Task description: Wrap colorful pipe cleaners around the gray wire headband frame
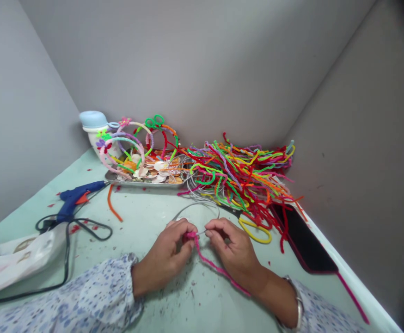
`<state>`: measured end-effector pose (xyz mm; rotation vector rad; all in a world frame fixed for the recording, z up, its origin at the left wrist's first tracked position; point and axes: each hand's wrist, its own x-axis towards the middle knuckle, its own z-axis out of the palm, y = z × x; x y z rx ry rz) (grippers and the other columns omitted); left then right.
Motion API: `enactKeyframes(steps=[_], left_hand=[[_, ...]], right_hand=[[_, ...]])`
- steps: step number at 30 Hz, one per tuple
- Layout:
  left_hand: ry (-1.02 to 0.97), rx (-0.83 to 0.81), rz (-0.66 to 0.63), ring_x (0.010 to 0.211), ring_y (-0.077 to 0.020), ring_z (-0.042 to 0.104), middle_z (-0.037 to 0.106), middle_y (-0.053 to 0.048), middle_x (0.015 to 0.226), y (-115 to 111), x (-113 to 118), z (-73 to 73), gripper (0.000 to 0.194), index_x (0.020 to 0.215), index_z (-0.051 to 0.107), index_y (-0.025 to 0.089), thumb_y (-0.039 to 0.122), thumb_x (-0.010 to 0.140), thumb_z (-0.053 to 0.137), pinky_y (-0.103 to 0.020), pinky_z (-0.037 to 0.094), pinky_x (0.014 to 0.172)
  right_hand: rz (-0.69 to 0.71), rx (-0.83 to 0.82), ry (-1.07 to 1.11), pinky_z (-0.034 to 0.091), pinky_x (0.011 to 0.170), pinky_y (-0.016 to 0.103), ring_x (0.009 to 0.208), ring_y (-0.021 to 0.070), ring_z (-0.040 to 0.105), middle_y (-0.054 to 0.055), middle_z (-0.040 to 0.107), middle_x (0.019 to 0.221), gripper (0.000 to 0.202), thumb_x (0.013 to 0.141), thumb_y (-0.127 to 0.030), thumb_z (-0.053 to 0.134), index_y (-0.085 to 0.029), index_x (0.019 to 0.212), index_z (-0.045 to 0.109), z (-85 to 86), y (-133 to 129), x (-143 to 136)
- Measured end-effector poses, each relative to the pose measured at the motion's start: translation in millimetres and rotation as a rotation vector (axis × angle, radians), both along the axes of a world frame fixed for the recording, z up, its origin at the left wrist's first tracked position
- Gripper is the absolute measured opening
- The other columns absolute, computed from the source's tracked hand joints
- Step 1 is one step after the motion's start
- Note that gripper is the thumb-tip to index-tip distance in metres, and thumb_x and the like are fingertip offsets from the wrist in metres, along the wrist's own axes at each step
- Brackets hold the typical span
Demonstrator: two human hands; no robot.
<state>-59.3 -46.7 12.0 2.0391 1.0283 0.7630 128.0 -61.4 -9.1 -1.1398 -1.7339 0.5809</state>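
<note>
Near the table's front middle, my left hand (169, 254) pinches the pink pipe cleaner (219, 269) where it wraps round one end of a thin grey headband (202, 204). The pipe cleaner's loose length trails down to the right, passing under my right hand (235, 247). Thumb and forefinger of that hand are closed on the grey band just right of the pink wrap. The band's curve rises behind both hands.
Behind lie a metal tray (146, 184) with shells and wrapped headbands, and a heap of coloured pipe cleaners (236, 175). A blue glue gun (72, 199) with its cord is left; yellow-handled scissors (255, 231) and a phone (306, 240) are right. A white bottle (100, 138) stands back left.
</note>
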Motion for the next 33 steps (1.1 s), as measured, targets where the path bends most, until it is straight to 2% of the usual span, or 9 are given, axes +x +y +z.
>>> enactKeyframes(steps=[4,12,23,28,33], left_hand=[[0.042,0.059,0.049,0.082,-0.017,0.051,0.056,0.0,0.082,0.0,1.3,-3.0,0.007,0.086,0.054,0.02,0.014,0.086,0.05,-0.031,0.036,0.083],[0.05,0.072,0.092,0.08,-0.0168,0.052,0.058,0.0,0.081,-1.3,0.1,-5.6,0.006,0.084,0.055,0.02,0.019,0.088,0.051,-0.033,0.034,0.086],[0.002,0.102,0.101,0.079,-0.0159,0.051,0.058,0.001,0.08,0.5,0.3,-8.2,0.006,0.085,0.058,0.02,0.017,0.088,0.053,-0.03,0.036,0.079],[-0.019,0.1,0.11,0.079,-0.0162,0.05,0.058,0.0,0.079,0.0,0.1,-8.9,0.006,0.084,0.058,0.019,0.017,0.087,0.054,-0.03,0.036,0.076],[-0.028,0.096,0.114,0.077,-0.0156,0.051,0.058,0.001,0.077,-1.8,-0.4,-8.1,0.007,0.083,0.057,0.019,0.02,0.089,0.054,-0.031,0.035,0.078]], right_hand=[[0.004,-0.015,0.0,0.047,0.066,0.023,0.073,0.0131,0.06,0.0,0.066,0.083,0.01,0.088,-0.018,0.056,-0.022,0.095,0.063,0.5,-0.7,-0.8],[-0.003,-0.022,0.002,0.046,0.064,0.021,0.068,0.0116,0.06,-0.001,0.066,0.082,0.009,0.089,-0.019,0.056,-0.022,0.094,0.063,-0.8,-0.1,-0.7],[0.0,0.014,-0.018,0.045,0.059,0.02,0.063,0.0106,0.058,-0.001,0.064,0.078,0.008,0.088,-0.021,0.056,-0.021,0.093,0.062,-4.6,4.2,0.0],[0.014,-0.038,-0.015,0.043,0.058,0.021,0.062,0.0108,0.056,-0.001,0.063,0.077,0.007,0.089,-0.021,0.055,-0.021,0.091,0.062,-1.5,2.2,-0.9],[0.015,-0.102,0.001,0.044,0.062,0.02,0.067,0.011,0.057,-0.002,0.063,0.08,0.009,0.089,-0.019,0.054,-0.023,0.092,0.061,-0.7,-0.3,-2.3]])
